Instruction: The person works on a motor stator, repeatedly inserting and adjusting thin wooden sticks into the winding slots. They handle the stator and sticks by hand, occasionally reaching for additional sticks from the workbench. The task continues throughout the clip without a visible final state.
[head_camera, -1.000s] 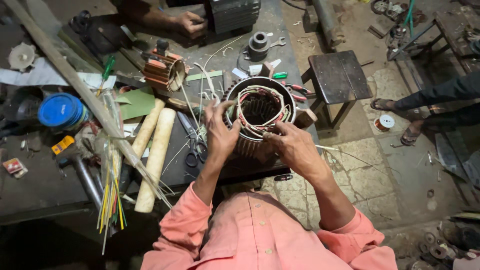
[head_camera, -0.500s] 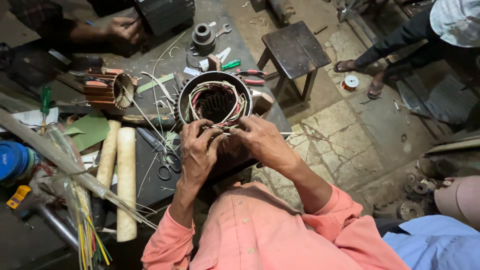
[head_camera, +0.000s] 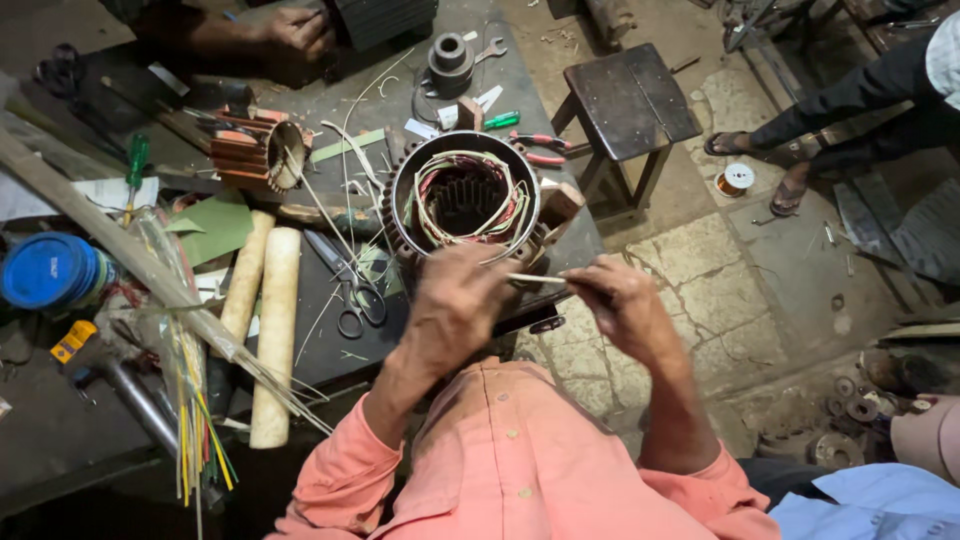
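Nearest the camera, a salmon-pink buttoned shirt (head_camera: 520, 460), both forearms reaching forward out of its sleeves. Left hand (head_camera: 455, 310) curled, fingertips pressed together on one end of a thin pale sleeve-like strip (head_camera: 535, 279); right hand (head_camera: 625, 305) pinching the other end, strip stretched level between the two, just in front of the round metal motor stator with coloured copper windings (head_camera: 465, 195). Stator upright on the near edge of the dark metal workbench (head_camera: 330, 345), open bore facing up, loose wire loops in white, green and red draped round its inner rim.

Left of the stator, steel scissors (head_camera: 345, 285) flat on the bench, then two cream-coloured paper rolls (head_camera: 275, 335) side by side, a bundle of thin yellow and green sleeving sticks (head_camera: 195, 420) and a long pale wooden batten (head_camera: 130, 255) slanting across. Further left, a blue round tin lid (head_camera: 50, 270) and a green-handled screwdriver (head_camera: 135, 160).

Beyond the stator, a smaller copper-coloured finned stator (head_camera: 250, 150) lying on its side, red-handled pliers (head_camera: 535, 148), a grey metal pulley-like part (head_camera: 450, 60). At the far edge of the bench, another person's hand (head_camera: 295, 30) resting beside a dark ribbed housing.

Right of the bench, a small dark wooden stool (head_camera: 630, 100) on the stone floor, a spool of copper wire (head_camera: 737, 180) near a sandalled foot (head_camera: 790, 195).
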